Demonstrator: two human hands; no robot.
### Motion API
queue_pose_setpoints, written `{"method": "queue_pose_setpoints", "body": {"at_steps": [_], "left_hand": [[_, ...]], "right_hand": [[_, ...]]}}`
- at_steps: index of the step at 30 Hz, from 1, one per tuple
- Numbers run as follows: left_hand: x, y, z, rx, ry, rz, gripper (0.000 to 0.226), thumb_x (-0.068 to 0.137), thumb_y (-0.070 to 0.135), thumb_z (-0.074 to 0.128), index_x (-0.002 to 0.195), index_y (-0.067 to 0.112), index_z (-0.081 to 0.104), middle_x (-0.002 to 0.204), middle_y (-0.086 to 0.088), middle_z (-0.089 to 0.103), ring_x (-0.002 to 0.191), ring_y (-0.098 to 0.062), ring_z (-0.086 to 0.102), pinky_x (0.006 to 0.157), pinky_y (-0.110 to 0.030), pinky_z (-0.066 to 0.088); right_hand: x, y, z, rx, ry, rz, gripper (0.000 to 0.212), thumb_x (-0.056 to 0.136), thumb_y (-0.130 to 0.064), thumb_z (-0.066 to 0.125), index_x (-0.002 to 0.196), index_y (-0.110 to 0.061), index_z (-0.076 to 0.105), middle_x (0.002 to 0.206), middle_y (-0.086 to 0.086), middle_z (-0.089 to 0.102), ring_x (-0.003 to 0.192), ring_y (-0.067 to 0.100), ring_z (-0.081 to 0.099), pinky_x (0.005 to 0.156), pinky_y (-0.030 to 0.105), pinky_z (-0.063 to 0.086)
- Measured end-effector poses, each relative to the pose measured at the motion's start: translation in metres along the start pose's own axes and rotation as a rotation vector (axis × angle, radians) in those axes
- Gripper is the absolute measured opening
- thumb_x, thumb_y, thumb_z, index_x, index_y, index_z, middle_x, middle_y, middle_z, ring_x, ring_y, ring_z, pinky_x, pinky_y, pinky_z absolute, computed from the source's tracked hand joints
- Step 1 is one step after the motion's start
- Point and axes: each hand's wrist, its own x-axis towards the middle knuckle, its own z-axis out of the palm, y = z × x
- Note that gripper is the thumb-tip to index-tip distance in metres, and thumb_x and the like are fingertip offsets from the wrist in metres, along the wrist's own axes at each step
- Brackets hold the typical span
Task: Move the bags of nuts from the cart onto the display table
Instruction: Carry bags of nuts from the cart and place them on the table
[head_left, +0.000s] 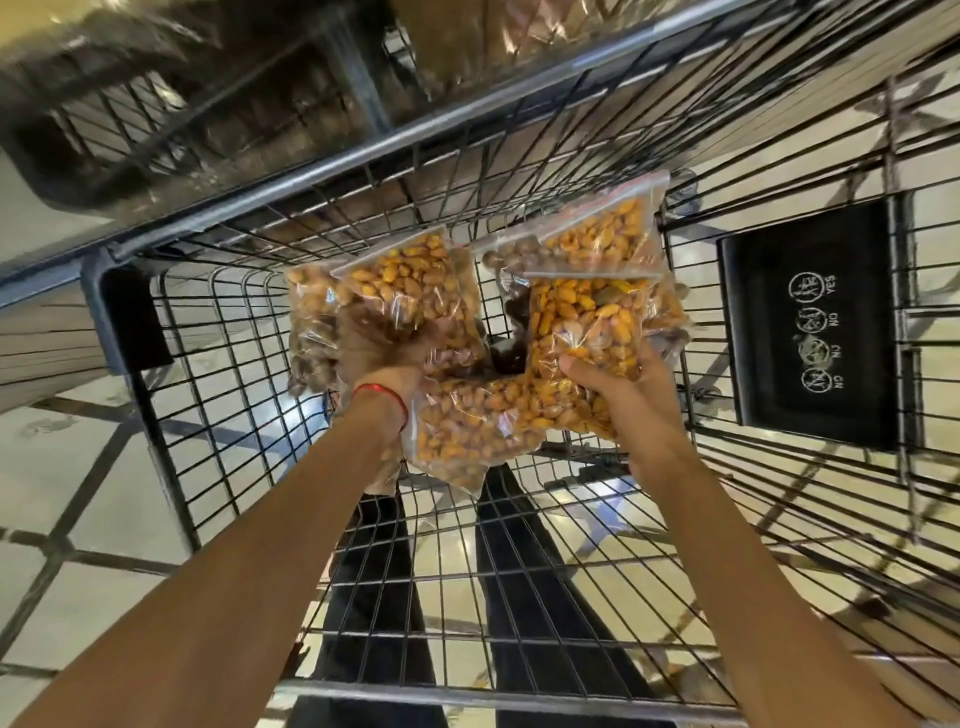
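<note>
Bags inside wire cart, tiled floor

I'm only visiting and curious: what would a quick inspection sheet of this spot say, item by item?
Surface: wire cart basket; the display table cannot be made out.
Job's things: clear bags of nuts, several bunched in each hand, held over the basket.
Clutter: nothing seen.
Grippers: left hand grips one bunch and has a red thread at the wrist; right hand grips the other bunch, thumb on top.
Cables: nothing seen.
Surroundings: black seat flap with warning icons, tiled floor, dark trousers seen through the wire; the top of the view is blurred.
</note>
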Motion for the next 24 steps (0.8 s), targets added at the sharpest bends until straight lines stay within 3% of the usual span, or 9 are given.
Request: {"method": "queue_pose_setpoints", "body": {"at_steps": [2, 3, 7, 11, 14, 16, 20, 22, 24], "left_hand": [[0.006, 0.003, -0.001, 0.019, 0.041, 0.078, 0.048, 0.094, 0.024, 0.075, 0.137, 0.010, 0.059, 0.121, 0.000, 0.065, 0.094, -0.011, 0.063, 0.076, -0.008, 0.049], [0.006, 0.007, -0.002, 0.030, 0.067, 0.126, 0.048, 0.089, 0.024, 0.080, 0.131, 0.011, 0.062, 0.116, 0.004, 0.065, 0.093, -0.009, 0.064, 0.069, -0.006, 0.048], [0.015, 0.008, -0.011, 0.109, 0.079, 0.190, 0.057, 0.081, 0.033, 0.086, 0.129, 0.010, 0.067, 0.126, -0.003, 0.073, 0.117, -0.021, 0.068, 0.098, -0.029, 0.055], [0.010, 0.003, -0.021, 0.106, 0.038, 0.284, 0.047, 0.088, 0.018, 0.080, 0.125, -0.003, 0.060, 0.113, -0.003, 0.072, 0.109, -0.019, 0.067, 0.085, -0.017, 0.058], [-0.003, 0.002, -0.032, 0.113, -0.009, 0.330, 0.045, 0.089, 0.015, 0.079, 0.130, 0.006, 0.062, 0.123, -0.002, 0.072, 0.111, -0.016, 0.069, 0.086, -0.024, 0.061], [-0.021, 0.006, -0.043, 0.089, -0.036, 0.331, 0.034, 0.091, 0.014, 0.078, 0.120, 0.012, 0.061, 0.113, 0.002, 0.074, 0.100, -0.011, 0.070, 0.067, -0.019, 0.061], [-0.068, 0.012, -0.067, -0.040, -0.159, 0.322, 0.025, 0.095, 0.003, 0.070, 0.101, 0.020, 0.053, 0.088, 0.007, 0.074, 0.078, -0.011, 0.075, 0.059, -0.029, 0.062], [-0.092, 0.010, -0.083, -0.109, -0.230, 0.320, 0.018, 0.097, 0.001, 0.066, 0.110, 0.004, 0.054, 0.078, 0.005, 0.075, 0.067, -0.011, 0.074, 0.054, -0.023, 0.058], [-0.111, 0.002, -0.096, -0.186, -0.292, 0.296, 0.031, 0.097, 0.005, 0.067, 0.123, -0.002, 0.052, 0.089, -0.005, 0.075, 0.072, -0.019, 0.074, 0.055, -0.027, 0.059]], "right_hand": [[-0.001, 0.002, -0.002, 0.000, 0.006, 0.003, 0.091, 0.055, -0.048, 0.098, 0.136, -0.032, 0.060, 0.122, -0.010, 0.078, 0.119, 0.021, 0.070, 0.113, 0.056, 0.049], [-0.002, 0.003, -0.002, 0.005, 0.007, 0.008, 0.084, 0.060, -0.043, 0.098, 0.135, -0.031, 0.061, 0.120, -0.010, 0.078, 0.118, 0.020, 0.071, 0.112, 0.055, 0.050], [-0.008, 0.009, 0.002, 0.039, 0.026, 0.029, 0.076, 0.066, -0.038, 0.097, 0.132, -0.032, 0.061, 0.120, -0.008, 0.077, 0.116, 0.020, 0.071, 0.111, 0.053, 0.052], [-0.016, 0.010, 0.005, 0.031, 0.020, 0.020, 0.073, 0.070, -0.033, 0.097, 0.133, -0.028, 0.060, 0.122, -0.007, 0.076, 0.116, 0.020, 0.070, 0.111, 0.051, 0.052], [-0.025, 0.008, 0.005, 0.032, -0.005, 0.004, 0.089, 0.060, -0.043, 0.098, 0.138, -0.030, 0.059, 0.123, -0.009, 0.077, 0.117, 0.020, 0.071, 0.112, 0.052, 0.051], [-0.034, 0.004, 0.003, 0.041, -0.035, -0.010, 0.077, 0.070, -0.032, 0.096, 0.137, -0.028, 0.059, 0.121, -0.009, 0.077, 0.114, 0.015, 0.071, 0.111, 0.049, 0.051], [-0.056, -0.007, -0.001, 0.016, -0.135, -0.056, 0.072, 0.070, -0.030, 0.095, 0.133, -0.028, 0.061, 0.118, -0.008, 0.079, 0.111, 0.015, 0.074, 0.110, 0.051, 0.053], [-0.067, -0.014, -0.003, -0.017, -0.196, -0.076, 0.072, 0.067, -0.033, 0.095, 0.132, -0.028, 0.062, 0.118, -0.008, 0.079, 0.110, 0.014, 0.075, 0.109, 0.052, 0.053], [-0.077, -0.020, -0.005, -0.053, -0.259, -0.100, 0.070, 0.069, -0.033, 0.095, 0.131, -0.030, 0.062, 0.120, -0.009, 0.078, 0.111, 0.013, 0.075, 0.110, 0.053, 0.053]]}}
